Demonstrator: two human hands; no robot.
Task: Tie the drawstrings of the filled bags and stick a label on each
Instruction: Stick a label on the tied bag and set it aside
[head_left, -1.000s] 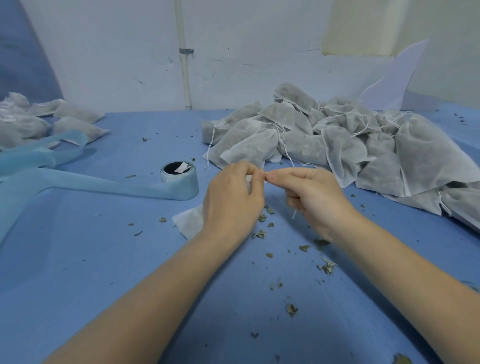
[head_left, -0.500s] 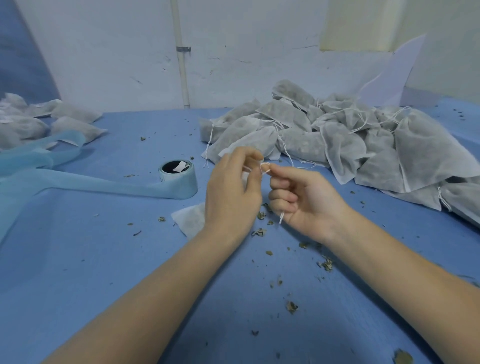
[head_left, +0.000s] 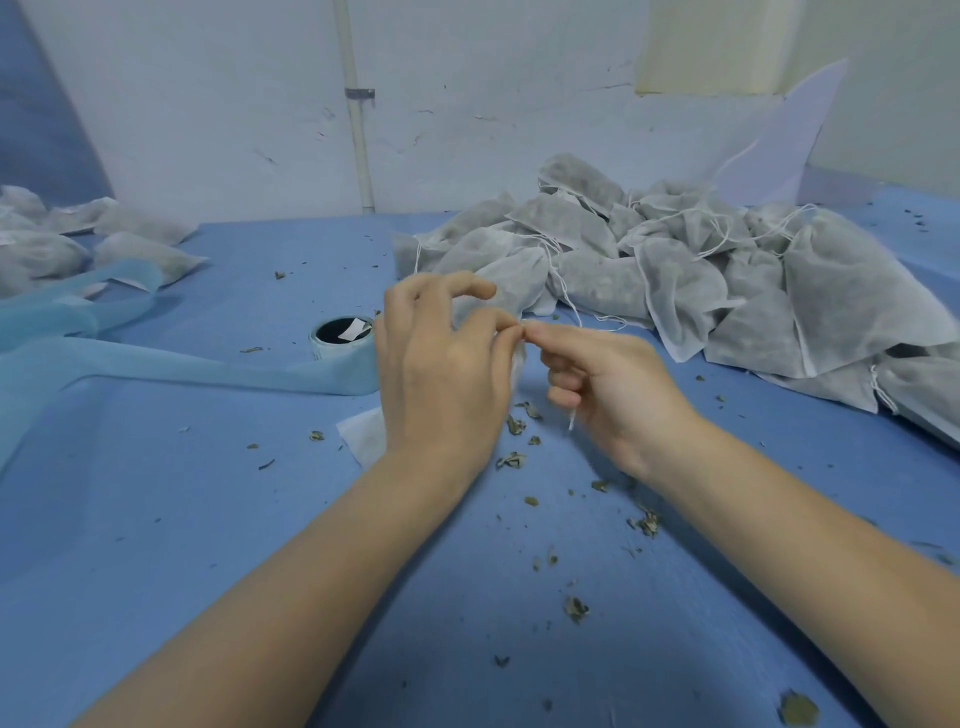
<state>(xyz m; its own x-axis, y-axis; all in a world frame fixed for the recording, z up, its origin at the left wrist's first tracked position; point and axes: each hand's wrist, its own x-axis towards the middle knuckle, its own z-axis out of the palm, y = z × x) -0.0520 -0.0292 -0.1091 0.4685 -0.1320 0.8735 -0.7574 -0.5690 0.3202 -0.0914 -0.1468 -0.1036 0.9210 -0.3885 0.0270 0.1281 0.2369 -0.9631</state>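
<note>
The light over my bench is soft, even and cool, coming mostly from above, with no glare on the matte blue cloth-covered table (head_left: 156, 519). My forearms cast broad, faint shadows toward the near edge. My left hand (head_left: 441, 374) is slightly smeared by motion. The wide lens bows the white wall pipe (head_left: 358, 130) and stretches the corners; the far heap of grey fabric pouches (head_left: 727, 291) looks soft.

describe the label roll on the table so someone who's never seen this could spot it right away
On the blue table, look just left of the person's left hand. The label roll stands there, a short pale-blue ring with a dark hollow core. Unlike the grey filled bags, it trails a long blue backing strip leftward.
</note>
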